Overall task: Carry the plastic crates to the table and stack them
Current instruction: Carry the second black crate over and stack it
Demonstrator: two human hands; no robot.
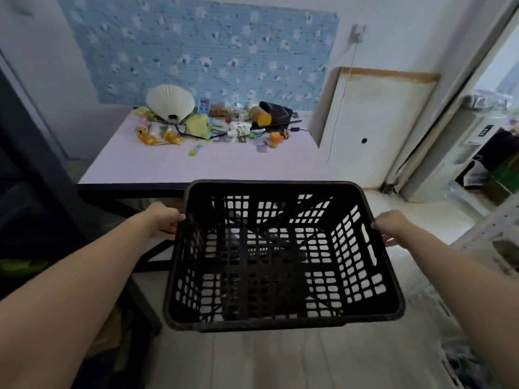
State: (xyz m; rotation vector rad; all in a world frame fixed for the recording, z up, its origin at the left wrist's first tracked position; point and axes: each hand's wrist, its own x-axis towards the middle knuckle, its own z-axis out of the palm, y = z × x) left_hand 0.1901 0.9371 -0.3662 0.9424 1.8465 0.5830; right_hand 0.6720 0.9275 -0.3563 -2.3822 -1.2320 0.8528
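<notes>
A black plastic crate hangs in the air over the floor, mouth up and empty, its long axis running away from the person toward the desk. The left hand is clenched on its left rim and the right hand on its right rim, each grip wrapped over the edge. On the desk beyond lies a clutter of packets and a white shell-shaped fan; their labels are too blurred to read.
</notes>
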